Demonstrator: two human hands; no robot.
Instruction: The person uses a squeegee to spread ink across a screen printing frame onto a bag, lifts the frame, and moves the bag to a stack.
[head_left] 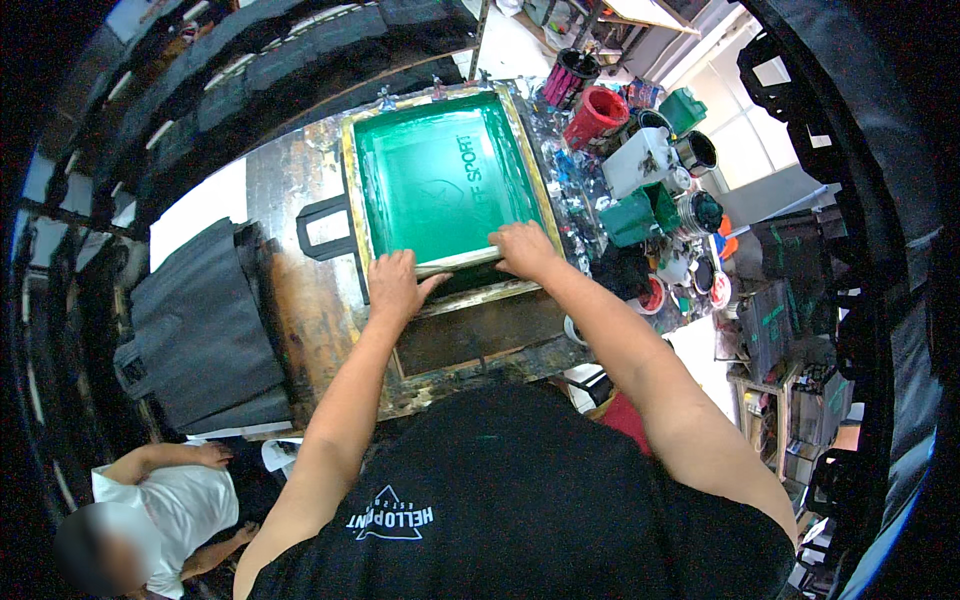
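I look down past a black shirt (pixel 540 490) at two bare forearms reaching forward over a worktable (pixel 305 290). Both hands grip one long, pale squeegee (pixel 458 261), lying crosswise at the near end of a screen frame (pixel 352 190). The left hand (pixel 396 285) curls its fingers over the bar's left end, thumb stretched inward along it. The right hand (pixel 522 250) closes over the right end, its fingers bent across the top.

I see the frame lying on the table straight ahead, its rim stained yellow. Glossy green ink (pixel 420 190) covers most of the mesh beyond the squeegee, with darker lettering showing along the right. Small clamps (pixel 438 88) stand at the frame's far edge. A black handle (pixel 325 228) loops out from beneath the left side.

To the left I make out a stack of black fabric (pixel 200 330). To the right, the ink-spattered table edge is crowded: a red tub (pixel 597 115), a smudged white jug (pixel 640 160), a green container (pixel 628 220) and other pots. At lower left is a co-worker in a white shirt (pixel 195 500), near the fabric stack.
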